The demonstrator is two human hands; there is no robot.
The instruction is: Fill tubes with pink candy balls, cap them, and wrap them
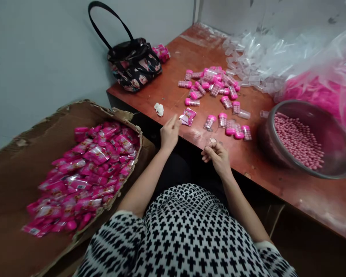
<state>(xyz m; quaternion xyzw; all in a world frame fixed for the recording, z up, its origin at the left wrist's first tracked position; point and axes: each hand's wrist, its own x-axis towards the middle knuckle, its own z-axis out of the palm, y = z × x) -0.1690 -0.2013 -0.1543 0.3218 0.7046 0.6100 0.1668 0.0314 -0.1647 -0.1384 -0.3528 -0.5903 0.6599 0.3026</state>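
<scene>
My left hand (170, 133) is at the table edge, its fingers stretched toward a small pink printed packet (188, 116) lying flat, with the fingertips close to its left side. My right hand (218, 156) is curled in a pinch over the front edge. A small pale thing (213, 141) shows at its fingertips, too small to name. Just beyond stand clear tubes with pink caps (222, 120) and pink beads inside. More filled tubes (210, 75) lie heaped farther back. A crumpled white lump (158, 109) rests left of the packet.
On the right, a grey bowl (334, 148) holds pink beads (298, 140). Behind it are empty clear tubes (253, 57) and a plastic bag of pink pieces (320, 92). A floral handbag (135, 67) sits back left. A cardboard box (8, 173) at left holds pink packets (95, 154).
</scene>
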